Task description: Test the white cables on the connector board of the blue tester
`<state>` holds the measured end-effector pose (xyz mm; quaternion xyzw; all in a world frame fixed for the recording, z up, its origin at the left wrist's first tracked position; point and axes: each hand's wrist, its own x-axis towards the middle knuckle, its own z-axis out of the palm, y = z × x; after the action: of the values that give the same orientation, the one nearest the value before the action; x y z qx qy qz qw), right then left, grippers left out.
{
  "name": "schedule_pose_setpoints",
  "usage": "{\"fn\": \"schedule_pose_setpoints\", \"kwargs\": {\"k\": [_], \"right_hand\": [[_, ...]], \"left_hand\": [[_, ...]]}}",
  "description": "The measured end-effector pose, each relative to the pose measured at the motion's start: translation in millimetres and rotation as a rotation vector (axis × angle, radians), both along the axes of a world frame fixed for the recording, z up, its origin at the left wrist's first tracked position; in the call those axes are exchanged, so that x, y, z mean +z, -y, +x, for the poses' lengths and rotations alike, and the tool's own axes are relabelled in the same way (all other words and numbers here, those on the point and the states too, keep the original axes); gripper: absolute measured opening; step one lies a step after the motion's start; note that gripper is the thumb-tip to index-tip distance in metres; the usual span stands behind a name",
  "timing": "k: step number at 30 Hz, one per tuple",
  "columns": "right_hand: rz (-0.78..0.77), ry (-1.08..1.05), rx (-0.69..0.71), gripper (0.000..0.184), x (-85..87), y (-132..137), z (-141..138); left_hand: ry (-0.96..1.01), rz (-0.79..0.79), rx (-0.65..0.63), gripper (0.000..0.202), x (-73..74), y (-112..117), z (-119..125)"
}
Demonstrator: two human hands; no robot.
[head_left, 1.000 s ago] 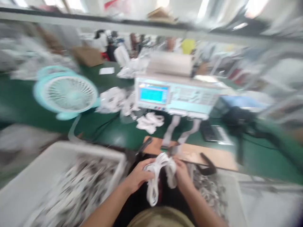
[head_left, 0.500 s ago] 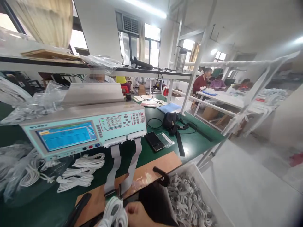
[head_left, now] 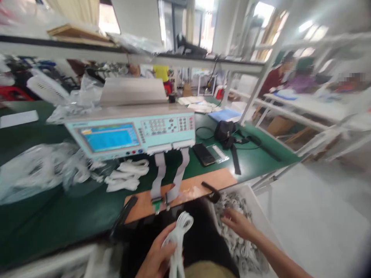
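A coiled bundle of white cable [head_left: 184, 222] is gripped in my left hand [head_left: 159, 251], low in the middle of the view above my lap. My right hand [head_left: 239, 224] is over a white bin [head_left: 263, 210], with its fingers pointing left and a little apart; nothing shows in them, though they are blurred. Bundled white cables [head_left: 246, 251] fill the bin below that hand. Just beyond my left hand, two grey ribbon cables [head_left: 157, 180] run from a tester [head_left: 171, 133] with a lit blue screen to small connectors on an orange board [head_left: 191, 187].
White cable bundles [head_left: 126, 175] and a clear plastic bag [head_left: 37, 166] lie on the green table [head_left: 58, 224]. Black clamps [head_left: 211, 192] grip the board's edge. A phone [head_left: 204, 154] and a black pouch [head_left: 225, 133] are farther right. Several people sit at a table behind.
The view has swung left and down. My left hand now shows, holding the white cable bundle. My right hand has moved away from the bundle to over the bin.
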<state>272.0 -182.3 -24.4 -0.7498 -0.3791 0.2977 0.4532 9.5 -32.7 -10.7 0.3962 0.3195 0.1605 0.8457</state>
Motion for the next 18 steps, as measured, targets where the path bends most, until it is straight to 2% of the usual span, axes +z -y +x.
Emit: {"fn": "schedule_pose_setpoints", "kwargs": {"k": [3,6,9,13,18], "right_hand": [[0.132,-0.397,0.226,0.042,16.3,-22,-40],[0.203,-0.509,0.318,0.039,24.3,-45,-73],[0.229,-0.469,0.246,0.028,22.6,-54,-82],[0.276,-0.446,0.052,0.024,18.1,-54,-71],[0.355,-0.616,-0.011,0.017,16.5,-55,-70]], "left_hand": [[0.079,0.001,-0.150,0.067,8.1,7,15],[0.129,-0.005,-0.233,0.061,9.9,3,24],[0.187,-0.009,-0.163,0.064,6.0,-3,13],[0.206,-0.036,-0.102,0.058,-5.3,-12,-13],[0.214,-0.093,0.002,0.048,-15.4,-14,-29]]}}
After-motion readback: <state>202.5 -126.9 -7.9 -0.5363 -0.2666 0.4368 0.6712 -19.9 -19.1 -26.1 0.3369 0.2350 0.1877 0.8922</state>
